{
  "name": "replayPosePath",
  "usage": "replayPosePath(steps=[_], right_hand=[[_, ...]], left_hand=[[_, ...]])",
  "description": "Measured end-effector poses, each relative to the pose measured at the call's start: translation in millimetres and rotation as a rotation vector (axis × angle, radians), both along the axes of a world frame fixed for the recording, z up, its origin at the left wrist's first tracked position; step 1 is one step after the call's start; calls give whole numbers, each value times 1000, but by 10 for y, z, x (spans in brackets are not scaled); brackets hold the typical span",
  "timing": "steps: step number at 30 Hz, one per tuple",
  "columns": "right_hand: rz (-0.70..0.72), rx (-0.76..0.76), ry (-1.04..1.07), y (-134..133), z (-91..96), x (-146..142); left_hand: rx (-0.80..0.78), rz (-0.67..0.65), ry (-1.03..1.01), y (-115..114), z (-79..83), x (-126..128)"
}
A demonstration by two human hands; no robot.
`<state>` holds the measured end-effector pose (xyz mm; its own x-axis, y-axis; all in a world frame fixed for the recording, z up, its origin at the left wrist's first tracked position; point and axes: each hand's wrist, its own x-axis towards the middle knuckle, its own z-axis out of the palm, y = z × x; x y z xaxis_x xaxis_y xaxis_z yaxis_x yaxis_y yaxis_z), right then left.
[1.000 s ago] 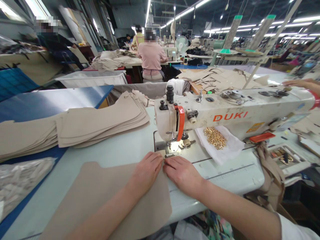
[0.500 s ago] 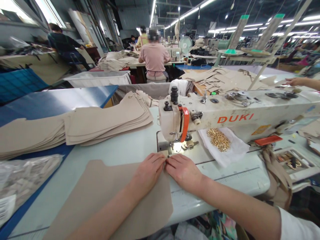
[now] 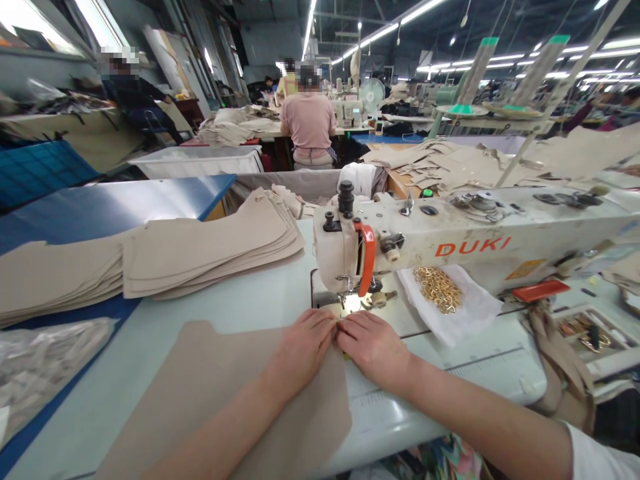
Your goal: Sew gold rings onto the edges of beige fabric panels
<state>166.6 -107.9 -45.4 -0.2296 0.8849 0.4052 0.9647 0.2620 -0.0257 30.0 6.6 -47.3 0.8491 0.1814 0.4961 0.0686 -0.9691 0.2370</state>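
A flat beige fabric panel [image 3: 200,393] lies on the pale sewing table, its upper right corner just in front of the needle area. My left hand [image 3: 303,350] rests on that corner, fingers closed and pinching the edge. Against it, my right hand [image 3: 373,347] has its fingers bent together, tips meeting the left ones; what they pinch is small and covered by the fingers. Directly beyond the fingertips is the lit presser foot [image 3: 345,300] of a white sewing machine [image 3: 470,233] with an orange lever.
Stacked beige panels [image 3: 215,250] lie at the left, near a clear plastic bag [image 3: 50,367] of small pieces. Gold metal rings [image 3: 437,290] sit on white cloth [image 3: 465,327] under the machine arm. A parts tray [image 3: 595,337] is at the right. People work farther back.
Both hands stay together at the panel's corner, with only a slight shift. The view has moved a little. At far right, beige material now rises where a co-worker's arm reached.
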Motion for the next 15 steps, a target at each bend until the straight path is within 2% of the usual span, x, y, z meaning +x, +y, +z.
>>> replayPosePath(steps=[9,15], right_hand=[[-80,-55,-12,56,46,162],[-88,20,18,80,2,206]], left_hand=[[-37,-11,-14,122,-33,231],[-53,-16,-61,173,-38,284]])
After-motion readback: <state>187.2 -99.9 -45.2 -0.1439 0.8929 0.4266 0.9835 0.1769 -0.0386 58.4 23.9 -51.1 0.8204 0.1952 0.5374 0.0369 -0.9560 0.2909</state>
